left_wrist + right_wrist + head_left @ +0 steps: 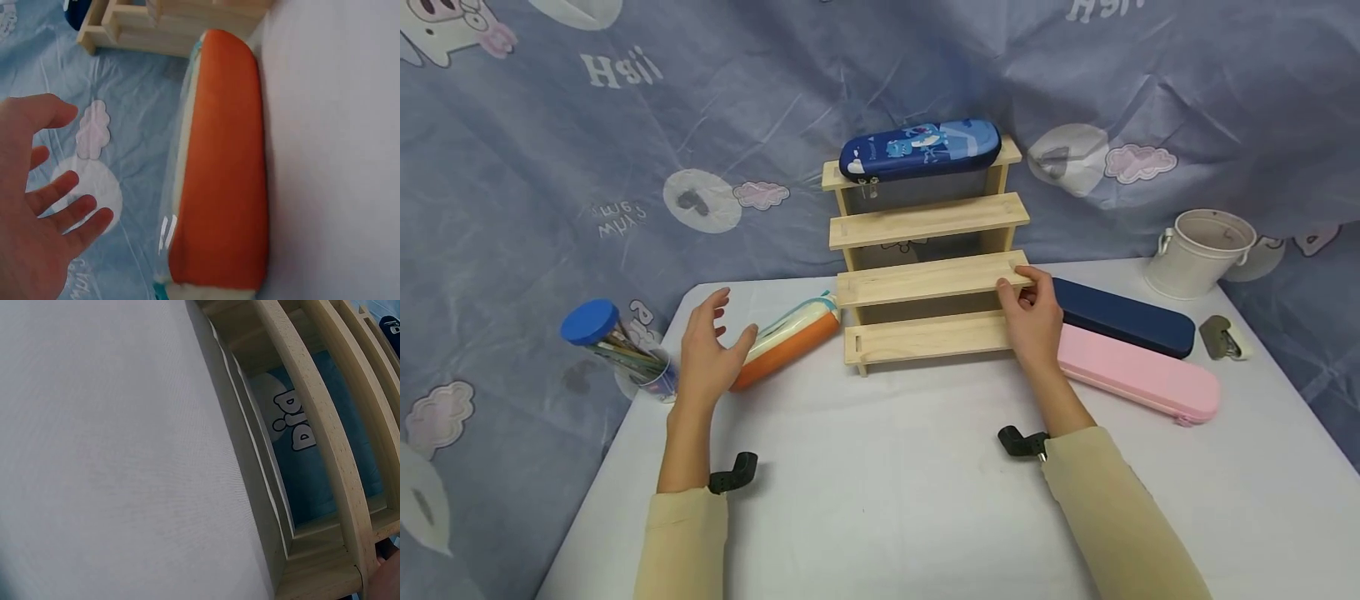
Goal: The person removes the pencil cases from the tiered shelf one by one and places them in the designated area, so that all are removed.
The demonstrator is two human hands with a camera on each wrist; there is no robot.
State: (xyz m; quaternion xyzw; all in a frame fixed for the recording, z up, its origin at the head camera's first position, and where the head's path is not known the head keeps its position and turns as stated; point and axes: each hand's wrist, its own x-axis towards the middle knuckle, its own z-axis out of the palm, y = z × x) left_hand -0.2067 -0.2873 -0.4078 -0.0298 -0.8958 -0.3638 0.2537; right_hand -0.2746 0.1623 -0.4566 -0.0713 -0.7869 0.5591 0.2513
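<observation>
A stepped wooden rack [925, 283] with several tiers stands at the back of the table, a dark blue pencil case [921, 150] with a cartoon print lying on its top tier. My right hand [1033, 317] grips the right end of a lower tier, thumb at the front edge; in the right wrist view only a bit of that hand [384, 575] shows at the corner. My left hand [707, 350] is raised with spread, relaxed fingers and holds nothing. Close by it lies an orange and cream pencil case [786, 350], which fills the middle of the left wrist view.
Right of the rack lie a navy case [1123, 318] and a pink case [1138, 375]. Beyond them are a green hole punch [1219, 337] and a white bucket [1198, 254]. At the left edge stands a blue-lidded jar [625, 350] of sticks. A patterned cloth [760, 108] hangs behind.
</observation>
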